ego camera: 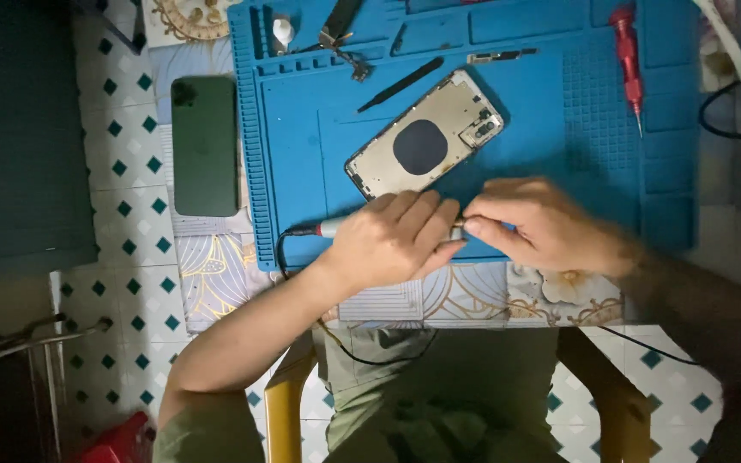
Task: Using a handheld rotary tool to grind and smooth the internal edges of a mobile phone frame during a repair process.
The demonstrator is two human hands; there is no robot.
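My left hand [396, 236] is wrapped around a corded pen-shaped tool [329, 226] lying across the near edge of a blue work mat [559, 94]. My right hand [542, 225] meets it from the right, its thumb and forefinger pinched at the tool's tip, which is hidden between the hands. Just beyond both hands lies an opened phone housing [426, 135], tilted, with a dark round patch in its middle and a camera cut-out at its upper right.
A dark green phone [205, 146] lies face down left of the mat. On the mat's far part are a black spudger [400, 84], tweezers [340, 34], a small metal strip [499, 57] and a red screwdriver [628, 60]. Cables run at the right edge.
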